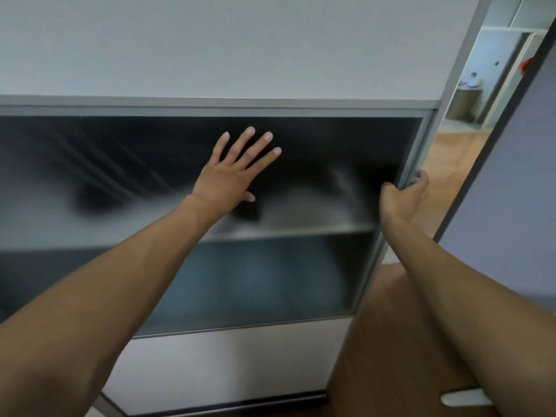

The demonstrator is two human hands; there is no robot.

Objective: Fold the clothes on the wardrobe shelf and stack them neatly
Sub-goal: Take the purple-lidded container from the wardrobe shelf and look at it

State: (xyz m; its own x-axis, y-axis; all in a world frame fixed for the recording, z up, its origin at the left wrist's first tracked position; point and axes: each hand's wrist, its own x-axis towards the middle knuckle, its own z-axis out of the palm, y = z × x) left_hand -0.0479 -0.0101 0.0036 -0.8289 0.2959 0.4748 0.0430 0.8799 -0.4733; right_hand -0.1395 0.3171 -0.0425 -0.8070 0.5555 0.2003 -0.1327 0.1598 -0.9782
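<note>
While your left hand point(231, 173) only lies flat on the frosted door panel point(90, 164), fingers spread and holding nothing, it could skid across the glass if you push sideways, and the door would jerk rather than glide. Further right, your right hand point(403, 197) has its fingers curled round the door's metal edge point(419, 139). If the door runs hard against a neighbouring frame, those fingers could get pinched. Neither hand holds the clothes, which show only as blurs behind the panel. A dark mass point(99, 194) sits at centre left, and a pale heap point(307, 203) lies on the shelf point(285, 231), just below and right of your left palm and left of the right-hand grip.
</note>
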